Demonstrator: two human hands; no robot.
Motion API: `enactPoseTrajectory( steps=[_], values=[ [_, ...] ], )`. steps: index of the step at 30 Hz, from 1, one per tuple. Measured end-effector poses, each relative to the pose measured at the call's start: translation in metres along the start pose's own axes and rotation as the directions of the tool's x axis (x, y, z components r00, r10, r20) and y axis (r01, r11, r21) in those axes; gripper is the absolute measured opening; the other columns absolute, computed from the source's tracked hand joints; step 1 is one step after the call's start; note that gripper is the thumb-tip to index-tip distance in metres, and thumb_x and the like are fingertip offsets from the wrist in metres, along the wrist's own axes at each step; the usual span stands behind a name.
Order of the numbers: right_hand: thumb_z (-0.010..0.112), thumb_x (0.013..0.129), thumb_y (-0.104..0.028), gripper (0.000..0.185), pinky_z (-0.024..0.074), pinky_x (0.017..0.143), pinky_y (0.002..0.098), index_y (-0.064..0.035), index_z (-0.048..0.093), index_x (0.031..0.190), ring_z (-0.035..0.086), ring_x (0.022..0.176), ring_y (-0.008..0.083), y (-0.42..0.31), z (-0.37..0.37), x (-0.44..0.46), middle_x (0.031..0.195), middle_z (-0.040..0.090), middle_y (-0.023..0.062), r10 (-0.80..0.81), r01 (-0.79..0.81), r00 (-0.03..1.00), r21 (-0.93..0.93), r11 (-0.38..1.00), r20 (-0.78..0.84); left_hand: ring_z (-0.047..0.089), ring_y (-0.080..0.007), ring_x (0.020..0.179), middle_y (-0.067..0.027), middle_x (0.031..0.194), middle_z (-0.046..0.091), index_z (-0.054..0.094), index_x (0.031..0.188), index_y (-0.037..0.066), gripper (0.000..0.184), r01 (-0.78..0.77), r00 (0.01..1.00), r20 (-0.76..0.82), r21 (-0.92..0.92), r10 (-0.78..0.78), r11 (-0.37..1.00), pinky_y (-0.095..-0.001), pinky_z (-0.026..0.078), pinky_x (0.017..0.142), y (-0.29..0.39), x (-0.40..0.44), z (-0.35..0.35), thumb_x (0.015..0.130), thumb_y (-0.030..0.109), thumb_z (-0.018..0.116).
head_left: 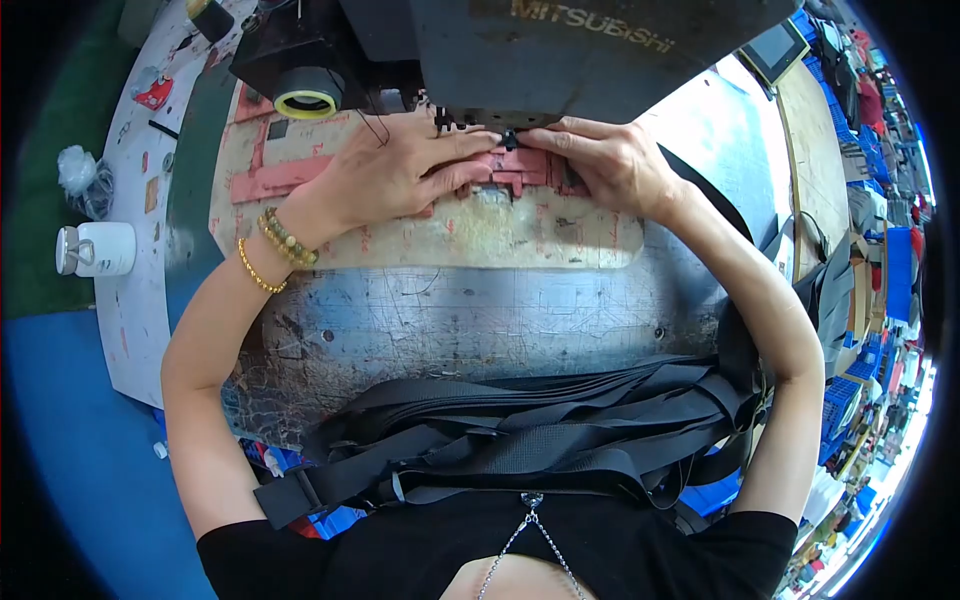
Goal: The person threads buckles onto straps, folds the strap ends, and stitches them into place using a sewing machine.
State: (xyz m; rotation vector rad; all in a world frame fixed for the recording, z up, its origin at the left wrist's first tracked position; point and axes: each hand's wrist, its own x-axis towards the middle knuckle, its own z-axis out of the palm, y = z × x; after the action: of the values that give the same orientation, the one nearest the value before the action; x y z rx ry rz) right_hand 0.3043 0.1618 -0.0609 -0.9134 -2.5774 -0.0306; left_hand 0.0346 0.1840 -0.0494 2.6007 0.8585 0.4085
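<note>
My left hand [400, 165] lies on the pale template board [450, 245], its index finger stretched to a small black piece [511, 139] under the machine head and its thumb on a red strip. My right hand [615, 165] comes from the other side, fingertips pressed against the same piece. The piece sits between the fingertips of both hands, just above red guide blocks [522, 162] fixed on the board. Part of it is hidden by the fingers, so its exact kind cannot be told. Red strips [280, 178] run along the board's left side.
A Mitsubishi sewing machine head [590, 60] hangs close over both hands. A bundle of black webbing straps [530, 425] lies across the front edge, against my body. At left stand a white bottle [105, 249] and a plastic-wrapped item [86, 182]. Blue crates [840, 415] are at right.
</note>
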Motion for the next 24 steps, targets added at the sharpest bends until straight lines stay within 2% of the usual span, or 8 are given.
enactPoseTrajectory(
  steps=[1, 2, 7, 11, 17, 21, 23, 24],
  values=[
    [0.059, 0.083, -0.013, 0.03, 0.027, 0.105, 0.0445, -0.0151, 0.069, 0.111, 0.058, 0.107, 0.0167, 0.001, 0.001, 0.0, 0.119, 0.066, -0.0035, 0.022, -0.023, 1.0, 0.009, 1.0, 0.014, 0.06, -0.0158, 0.07, -0.0025, 0.108, 0.069, 0.071, 0.102, 0.01, 0.026, 0.103, 0.991, 0.086, -0.048, -0.099, 0.994, -0.0275, 0.046, 0.068, 0.0, -0.001, -0.001, 0.087, 0.029, 0.064],
    [0.059, 0.083, -0.013, 0.03, 0.027, 0.105, 0.0445, -0.0151, 0.069, 0.111, 0.058, 0.107, 0.0167, 0.0, 0.001, 0.0, 0.119, 0.066, -0.0035, 0.024, -0.024, 1.0, 0.008, 1.0, 0.014, 0.06, -0.0158, 0.07, -0.0025, 0.108, 0.069, 0.071, 0.102, 0.01, 0.026, 0.102, 0.992, 0.086, -0.049, -0.097, 0.994, -0.0275, 0.046, 0.068, 0.0, -0.001, 0.0, 0.087, 0.029, 0.064],
    [0.059, 0.082, -0.012, 0.033, 0.0274, 0.104, 0.0442, -0.0152, 0.068, 0.113, 0.058, 0.109, 0.0174, -0.001, 0.003, 0.0, 0.119, 0.066, -0.0035, -0.025, 0.026, 0.999, 0.046, 0.999, -0.027, 0.059, -0.0161, 0.071, -0.0026, 0.109, 0.069, 0.072, 0.102, 0.01, 0.024, -0.101, 0.991, -0.079, 0.071, 0.106, 0.992, -0.0284, 0.046, 0.068, -0.004, -0.005, 0.006, 0.087, 0.027, 0.064],
    [0.056, 0.08, 0.003, 0.042, 0.0573, 0.072, 0.0368, -0.0081, 0.063, 0.12, 0.065, 0.095, 0.0267, -0.009, 0.001, -0.003, 0.122, 0.063, 0.0073, -0.113, 0.115, 0.992, 0.025, 0.993, -0.051, 0.059, -0.0157, 0.073, -0.0023, 0.11, 0.069, 0.072, 0.102, 0.01, 0.023, -0.251, 0.935, -0.203, 0.203, 0.292, 0.946, -0.0287, 0.046, 0.071, -0.001, -0.007, 0.01, 0.086, 0.025, 0.065],
    [0.058, 0.081, -0.001, 0.041, 0.0539, 0.084, 0.0383, -0.0074, 0.061, 0.121, 0.062, 0.105, 0.0261, -0.011, -0.018, -0.001, 0.125, 0.061, 0.0087, -0.077, 0.074, 0.987, 0.025, 0.997, 0.144, 0.06, -0.0149, 0.079, -0.0013, 0.112, 0.068, 0.071, 0.104, 0.009, 0.024, -0.243, 0.941, -0.19, 0.201, 0.281, 0.949, -0.03, 0.047, 0.076, 0.001, -0.008, 0.008, 0.086, 0.023, 0.065],
    [0.063, 0.079, -0.005, 0.043, 0.0471, 0.094, 0.0398, -0.0068, 0.061, 0.122, 0.058, 0.109, 0.0248, -0.002, -0.022, -0.006, 0.125, 0.06, 0.0087, -0.213, 0.262, 0.96, -0.312, 0.913, 0.18, 0.062, -0.016, 0.084, -0.0035, 0.112, 0.068, 0.069, 0.105, 0.005, 0.025, -0.309, 0.9, -0.232, 0.26, 0.369, 0.915, -0.0316, 0.047, 0.08, 0.0, -0.006, 0.012, 0.084, 0.018, 0.066],
    [0.065, 0.078, -0.01, 0.043, 0.0425, 0.097, 0.0386, -0.0065, 0.062, 0.121, 0.056, 0.109, 0.024, -0.001, -0.022, -0.004, 0.122, 0.061, 0.0097, -0.233, 0.26, 0.965, -0.335, 0.906, 0.118, 0.063, -0.0187, 0.088, -0.0078, 0.111, 0.067, 0.067, 0.104, 0.0, 0.026, -0.305, 0.879, -0.244, 0.373, 0.41, 0.876, -0.032, 0.048, 0.082, 0.0, -0.011, 0.014, 0.081, 0.013, 0.067],
    [0.062, 0.084, -0.013, 0.03, 0.0476, 0.085, 0.0357, -0.0058, 0.066, 0.113, 0.059, 0.095, 0.0213, -0.002, -0.023, 0.0, 0.114, 0.063, 0.0098, -0.16, 0.166, 0.986, -0.196, 0.966, 0.044, 0.064, -0.0216, 0.083, -0.0133, 0.108, 0.067, 0.066, 0.102, -0.003, 0.025, -0.331, 0.836, -0.277, 0.433, 0.473, 0.838, -0.0311, 0.05, 0.076, 0.009, -0.011, 0.01, 0.079, 0.007, 0.067]
  ],
)
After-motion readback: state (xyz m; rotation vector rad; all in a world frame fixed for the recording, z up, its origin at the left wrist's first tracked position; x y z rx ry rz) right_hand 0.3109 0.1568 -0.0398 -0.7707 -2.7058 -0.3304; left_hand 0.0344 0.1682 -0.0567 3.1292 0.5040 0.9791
